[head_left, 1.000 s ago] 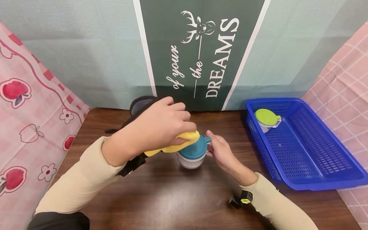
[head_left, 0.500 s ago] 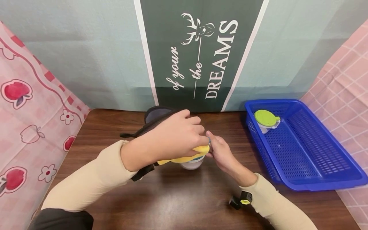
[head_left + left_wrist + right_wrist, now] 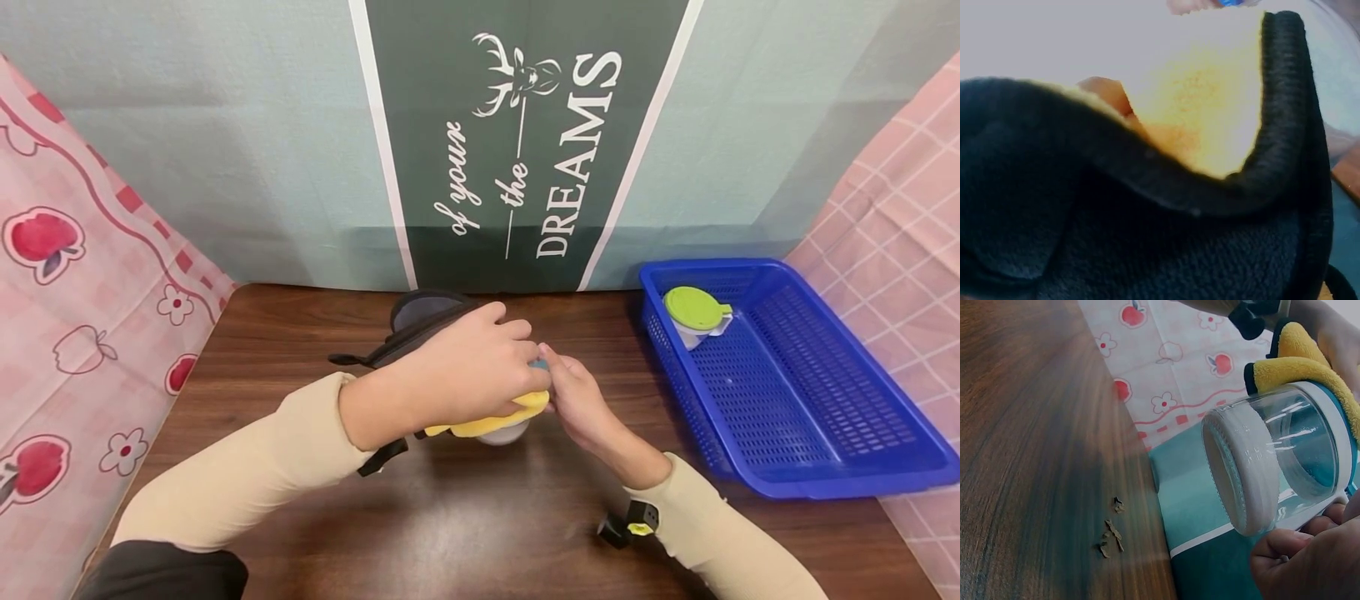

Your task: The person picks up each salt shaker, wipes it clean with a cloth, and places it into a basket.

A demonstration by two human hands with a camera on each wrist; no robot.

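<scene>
A clear jar (image 3: 1300,440) with a white lower part and a teal lid (image 3: 1352,469) is held up off the table in the right wrist view. My right hand (image 3: 581,404) grips it at the handle side; the handle is mostly hidden by the fingers. Over the lid, my left hand (image 3: 468,367) holds a cloth (image 3: 517,412), yellow on one face and black on the other, against the jar. Part of that cloth hangs past the left hand's far side. In the left wrist view the cloth's dark-edged fold (image 3: 1191,194) fills most of the frame.
A blue plastic basket (image 3: 750,467) stands at the right, with a green-lidded jar (image 3: 693,308) in its far left corner. Small brown bits (image 3: 1110,537) lie on the wooden table (image 3: 450,533). Patterned cloths hang at the back and both sides.
My left hand has moved right and slightly nearer, carrying the cloth across the teal lid until it covers nearly all of it. The right hand and jar have stayed almost still.
</scene>
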